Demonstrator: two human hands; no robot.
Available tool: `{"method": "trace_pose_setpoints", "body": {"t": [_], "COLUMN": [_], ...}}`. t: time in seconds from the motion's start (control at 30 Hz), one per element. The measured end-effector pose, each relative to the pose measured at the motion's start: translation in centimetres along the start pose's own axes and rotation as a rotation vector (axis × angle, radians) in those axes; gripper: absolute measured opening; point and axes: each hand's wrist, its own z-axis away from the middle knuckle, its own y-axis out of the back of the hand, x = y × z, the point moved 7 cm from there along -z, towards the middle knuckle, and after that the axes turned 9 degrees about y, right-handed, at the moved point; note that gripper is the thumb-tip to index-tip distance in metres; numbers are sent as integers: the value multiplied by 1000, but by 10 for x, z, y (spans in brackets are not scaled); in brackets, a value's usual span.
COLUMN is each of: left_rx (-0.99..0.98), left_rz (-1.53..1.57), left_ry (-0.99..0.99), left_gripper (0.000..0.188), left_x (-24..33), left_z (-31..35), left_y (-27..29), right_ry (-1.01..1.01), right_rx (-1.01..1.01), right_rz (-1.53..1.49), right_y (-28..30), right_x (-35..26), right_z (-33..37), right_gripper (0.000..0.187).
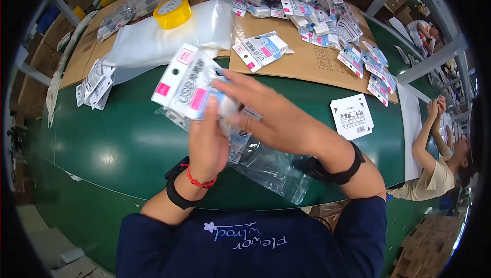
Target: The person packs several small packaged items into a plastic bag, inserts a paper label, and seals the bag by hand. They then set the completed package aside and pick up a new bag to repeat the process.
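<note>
My left hand (207, 142) is closed round the lower side of a small stack of charger packs (179, 86), its thumb lying over the front of the top one. These are flat white, pink and blue packs with a hang hole, tilted above the green table. My right hand (273, 112) grips their right end, fingers over the top pack; its lower fingertips are partly hidden. Beneath my hands a clear plastic bag (271, 168) lies crumpled on the table. More packs show under the top one, partly covered by my hands.
A yellow tape roll (173, 13) rests on a pile of clear plastic bags (204, 32). A single charger pack (262, 50) lies on the cardboard (302, 65), with a heap of packs (317, 14) behind. White labels (353, 116) lie at right. Another person (434, 165) sits far right.
</note>
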Motion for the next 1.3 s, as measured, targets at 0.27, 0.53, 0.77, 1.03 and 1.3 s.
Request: {"method": "trace_pose_setpoints", "body": {"t": [0.27,0.53,0.77,1.03,1.3], "left_rx": [24,68,-15,-160,-229], "left_rz": [-37,-87,-289,-785,-660], "left_ry": [-23,-168,-257,-480,-6], "left_gripper": [41,32,31,41,36], "left_x": [2,14,10,24,-23], "left_z": [-3,-1,2,15,19], "left_y": [-1,13,17,-21,-21], "right_ry": [-177,-585,-283,-427,-445], "right_rx": [-124,-272,-207,330,610], "right_rz": [849,839,592,-441,-1111], "right_y": [94,152,131,102,21], "right_x": [168,148,168,92,7], "right_z": [2,-6,21,50,86], "right_gripper": [44,46,46,38,50]}}
